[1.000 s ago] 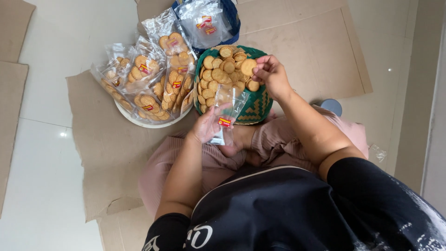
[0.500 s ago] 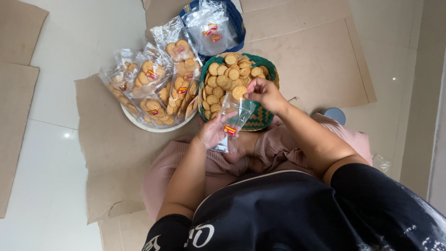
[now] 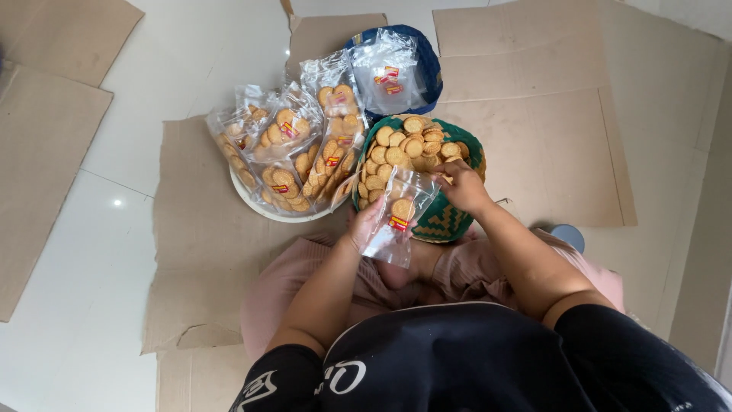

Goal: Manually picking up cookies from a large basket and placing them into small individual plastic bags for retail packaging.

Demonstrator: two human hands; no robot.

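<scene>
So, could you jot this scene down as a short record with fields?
Left hand: holds a clear bag with one biscuit inside
Right hand: at the bag's mouth, over the green basket of loose biscuits
White tray: piled with filled bags
Blue bag: holds empty clear bags
Floor: cardboard sheets on pale tiles

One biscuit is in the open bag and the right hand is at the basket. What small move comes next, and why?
Probably lift a few more biscuits into the bag. The left hand holds the clear bag open with only one biscuit visible inside, while the right hand rests on the loose biscuits in the green basket. The filled bags beside it hold many.
</scene>
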